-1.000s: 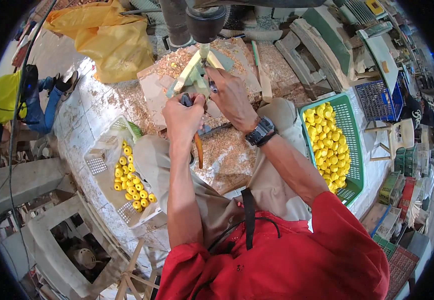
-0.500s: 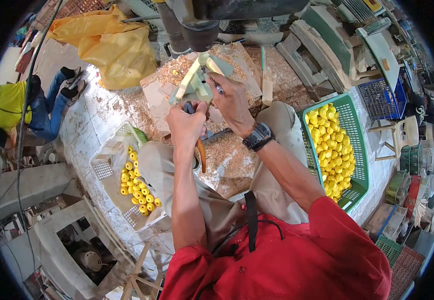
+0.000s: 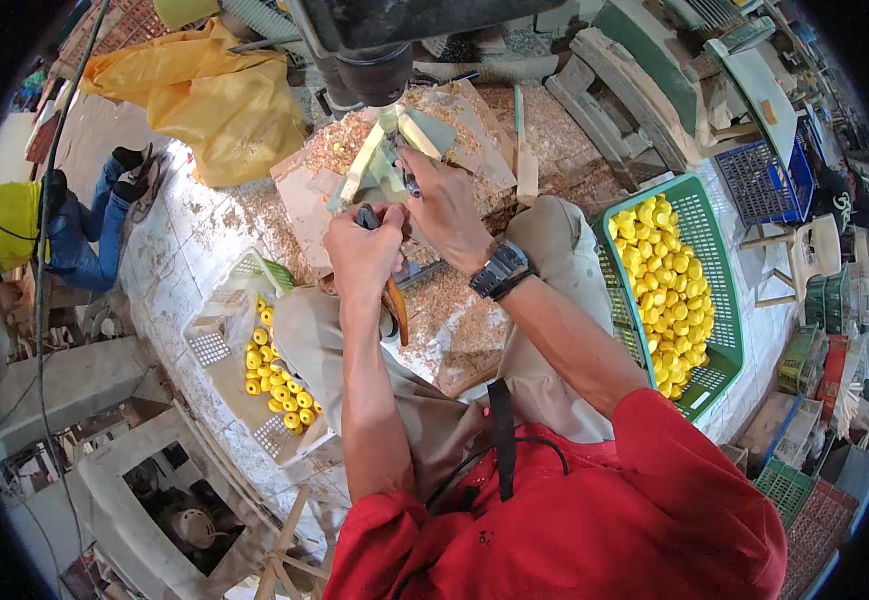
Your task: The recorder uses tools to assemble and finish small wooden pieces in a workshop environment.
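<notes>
My left hand [image 3: 362, 250] is closed around a dark handle [image 3: 366, 216], whose end pokes out above the fist. Below that hand hangs a curved orange-brown handle [image 3: 397, 312]; whether the two belong together is hidden. My right hand [image 3: 446, 205] is closed beside it, fingertips at a jig of pale wooden strips [image 3: 362, 165] in a V under the dark machine head [image 3: 374, 75]. What those fingers grip is hidden. Yellow rounded pieces with holes [image 3: 279, 385] lie in a white crate [image 3: 274, 450] to my left. Yellow rounded pieces [image 3: 664, 300] are heaped in a green crate [image 3: 732, 345] to my right.
Wood shavings [image 3: 434, 365] cover the floor between my knees and the boards under the jig. A yellow sheet [image 3: 224, 120] lies at the far left. Another person [image 3: 74, 225] sits on the floor beyond. A small chair [image 3: 812, 255] and blue crate [image 3: 759, 190] stand right.
The view has shifted slightly. Both hands keep their closed grips beside the jig, with only small movement. The yellow pieces in both crates look the same.
</notes>
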Motion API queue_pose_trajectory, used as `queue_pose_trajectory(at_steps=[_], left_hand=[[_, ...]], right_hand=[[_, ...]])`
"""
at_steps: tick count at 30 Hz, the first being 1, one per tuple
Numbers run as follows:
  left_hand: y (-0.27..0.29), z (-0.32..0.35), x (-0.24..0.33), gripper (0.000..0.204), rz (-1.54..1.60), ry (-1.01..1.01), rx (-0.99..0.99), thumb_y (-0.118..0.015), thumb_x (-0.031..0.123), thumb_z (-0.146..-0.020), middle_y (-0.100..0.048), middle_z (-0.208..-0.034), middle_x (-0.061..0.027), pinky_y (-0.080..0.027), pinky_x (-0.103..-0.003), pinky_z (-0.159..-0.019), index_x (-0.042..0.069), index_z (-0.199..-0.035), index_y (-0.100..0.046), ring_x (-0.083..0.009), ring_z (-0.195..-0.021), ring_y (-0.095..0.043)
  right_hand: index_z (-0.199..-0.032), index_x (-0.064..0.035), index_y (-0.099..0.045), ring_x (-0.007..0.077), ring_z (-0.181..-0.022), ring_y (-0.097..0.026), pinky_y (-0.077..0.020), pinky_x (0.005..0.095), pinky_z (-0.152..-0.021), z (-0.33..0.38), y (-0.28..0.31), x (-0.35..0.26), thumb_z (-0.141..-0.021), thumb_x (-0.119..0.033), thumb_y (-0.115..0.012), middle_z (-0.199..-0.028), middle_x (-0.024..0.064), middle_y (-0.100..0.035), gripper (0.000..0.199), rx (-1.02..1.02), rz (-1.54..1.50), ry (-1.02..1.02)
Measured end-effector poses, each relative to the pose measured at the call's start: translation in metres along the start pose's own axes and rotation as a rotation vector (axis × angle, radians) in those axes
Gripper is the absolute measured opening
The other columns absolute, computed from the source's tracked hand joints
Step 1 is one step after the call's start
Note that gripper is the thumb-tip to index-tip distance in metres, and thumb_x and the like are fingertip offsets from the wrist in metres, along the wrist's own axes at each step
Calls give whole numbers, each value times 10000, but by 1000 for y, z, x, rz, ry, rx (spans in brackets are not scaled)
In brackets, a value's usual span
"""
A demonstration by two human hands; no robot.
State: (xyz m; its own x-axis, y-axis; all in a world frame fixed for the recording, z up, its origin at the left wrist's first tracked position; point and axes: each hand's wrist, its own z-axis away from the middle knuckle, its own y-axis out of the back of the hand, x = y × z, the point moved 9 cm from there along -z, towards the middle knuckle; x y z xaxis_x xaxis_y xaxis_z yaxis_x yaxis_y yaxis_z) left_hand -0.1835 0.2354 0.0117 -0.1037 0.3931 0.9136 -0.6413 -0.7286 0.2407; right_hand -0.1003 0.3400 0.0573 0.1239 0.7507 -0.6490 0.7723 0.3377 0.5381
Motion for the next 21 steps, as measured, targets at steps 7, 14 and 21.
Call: queue_pose_trajectory(at_steps=[7,14,21], left_hand=[[2,0,0,193,-2,1,8,-672,138,-804,-607,-570,-64,-427,-281,-402,-47,-747,-668,-120,-419,-538],[4,0,1,178,-5,1,22,-673,146,-811,-592,-551,-42,-409,-274,-395,-28,-779,-684,-110,-404,-524],[-16,1,8,199,52,-66,-59,-687,166,-826,-568,-535,-32,-358,-264,-369,-32,-836,-683,-95,-380,-488]], right_hand=[[-1106,24,-609,328,-728,-659,-499,382,-633,-2,4,2,-834,-34,-596,-833,191,-667,277,-46,68,-93],[-935,-18,-690,148,-618,-647,-492,281,-555,-26,93,16,-862,-141,-677,-774,98,-694,144,348,-222,-192],[-882,-28,-706,115,-583,-629,-500,248,-560,-82,78,92,-882,-276,-673,-644,47,-668,250,149,-442,-225]])
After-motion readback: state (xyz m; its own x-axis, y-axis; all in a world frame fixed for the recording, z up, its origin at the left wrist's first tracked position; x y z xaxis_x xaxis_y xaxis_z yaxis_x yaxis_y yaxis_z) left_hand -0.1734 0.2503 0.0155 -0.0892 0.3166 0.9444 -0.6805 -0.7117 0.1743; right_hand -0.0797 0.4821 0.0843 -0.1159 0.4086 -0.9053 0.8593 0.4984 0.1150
